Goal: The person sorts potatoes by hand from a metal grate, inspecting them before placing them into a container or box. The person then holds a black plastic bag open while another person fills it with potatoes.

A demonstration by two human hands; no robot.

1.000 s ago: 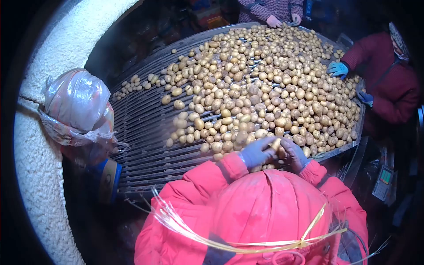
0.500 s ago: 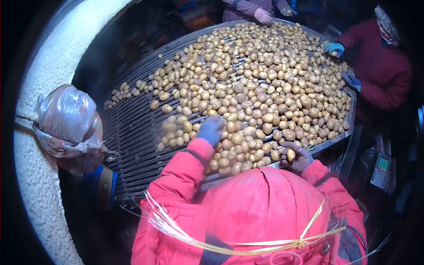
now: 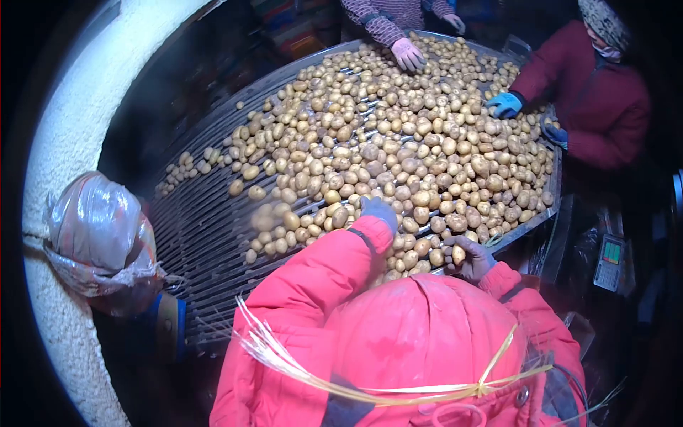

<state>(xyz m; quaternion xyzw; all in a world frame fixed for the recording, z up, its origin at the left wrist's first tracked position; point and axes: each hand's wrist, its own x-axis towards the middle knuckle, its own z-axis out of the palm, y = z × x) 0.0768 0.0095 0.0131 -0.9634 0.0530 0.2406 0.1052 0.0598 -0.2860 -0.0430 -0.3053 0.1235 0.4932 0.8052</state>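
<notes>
Potatoes [image 3: 427,149] lie spread in a thick heap over a slatted metal sorting table [image 3: 206,242]. My left hand [image 3: 380,212], in a grey-blue glove, reaches palm-down onto the near part of the heap. Its fingertips are hidden among the potatoes, and I cannot tell whether they grip one. By the table's near edge, my right hand [image 3: 475,260], gloved in grey, has its thumb and fingers closed round a single potato [image 3: 459,253]. Both my arms wear pink padded sleeves [image 3: 320,274].
Across the table, a co-worker's pink-gloved hand [image 3: 408,55] rests on the potatoes. At the right, another person in dark red has blue-gloved hands [image 3: 505,105] over the heap. A plastic-wrapped bundle [image 3: 96,228] hangs by the pale post [image 3: 53,171]. A handheld device [image 3: 610,262] sits at the right.
My left hand has moved right across the potatoes, closer to my right hand, which keeps its potato. The co-workers' pink-gloved and blue-gloved hands reach further in over the heap. The view has shifted slightly.
</notes>
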